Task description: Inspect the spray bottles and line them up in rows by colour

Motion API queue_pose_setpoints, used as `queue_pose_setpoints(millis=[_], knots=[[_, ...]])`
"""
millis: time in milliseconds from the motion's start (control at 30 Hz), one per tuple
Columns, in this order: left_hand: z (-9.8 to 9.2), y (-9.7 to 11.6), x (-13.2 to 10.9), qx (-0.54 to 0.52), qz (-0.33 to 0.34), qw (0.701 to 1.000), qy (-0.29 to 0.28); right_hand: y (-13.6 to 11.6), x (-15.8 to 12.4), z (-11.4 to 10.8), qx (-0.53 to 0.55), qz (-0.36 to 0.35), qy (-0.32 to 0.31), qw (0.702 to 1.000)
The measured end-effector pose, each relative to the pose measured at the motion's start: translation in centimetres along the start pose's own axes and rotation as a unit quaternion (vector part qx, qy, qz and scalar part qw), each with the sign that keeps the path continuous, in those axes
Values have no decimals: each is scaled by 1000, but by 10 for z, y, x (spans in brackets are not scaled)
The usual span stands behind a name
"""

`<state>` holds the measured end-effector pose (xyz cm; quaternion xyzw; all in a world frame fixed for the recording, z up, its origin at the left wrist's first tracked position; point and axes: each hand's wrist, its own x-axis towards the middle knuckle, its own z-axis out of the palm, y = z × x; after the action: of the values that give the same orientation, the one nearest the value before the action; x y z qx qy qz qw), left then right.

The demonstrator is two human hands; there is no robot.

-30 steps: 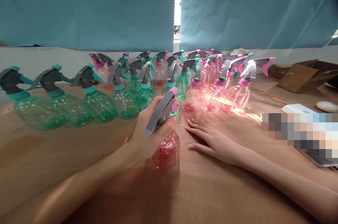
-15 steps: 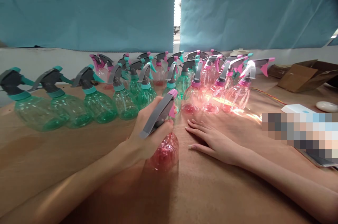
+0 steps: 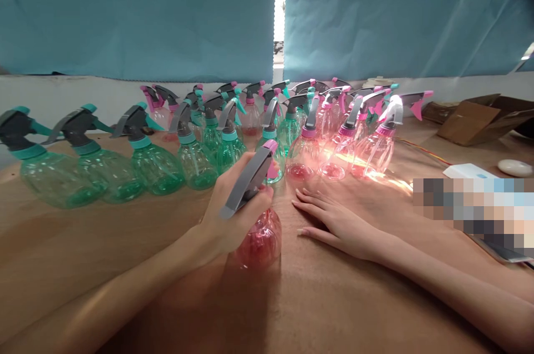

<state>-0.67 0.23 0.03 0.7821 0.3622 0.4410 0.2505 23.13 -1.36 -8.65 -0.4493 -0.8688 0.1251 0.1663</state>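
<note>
Table (image 3: 334, 298): bottles (image 3: 158, 170) beyond, rearmost unclear; left fingers (image 3: 259, 202) round pink sprayer (image 3: 262, 240); right fingers (image 3: 312, 208) spread.

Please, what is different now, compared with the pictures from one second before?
Only little: the pink bottle in the left hand shifted slightly left and toward the person. Nothing was taken hold of or let go. The right hand stayed palm down on the table; the green bottles stayed in place.
</note>
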Motion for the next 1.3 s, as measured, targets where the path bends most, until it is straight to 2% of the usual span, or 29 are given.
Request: queue_pose_setpoints(millis=[333,567,1300], knots=[[4,3,-1,-40,-11,999,-4,1,0,0,-10,2,-8,1000],[4,0,-1,-29,10,1000,-7,0,0,0,-4,4,-10,1000],[4,1,-2,-35,5,999,0,0,0,0,-4,2,-6,1000]])
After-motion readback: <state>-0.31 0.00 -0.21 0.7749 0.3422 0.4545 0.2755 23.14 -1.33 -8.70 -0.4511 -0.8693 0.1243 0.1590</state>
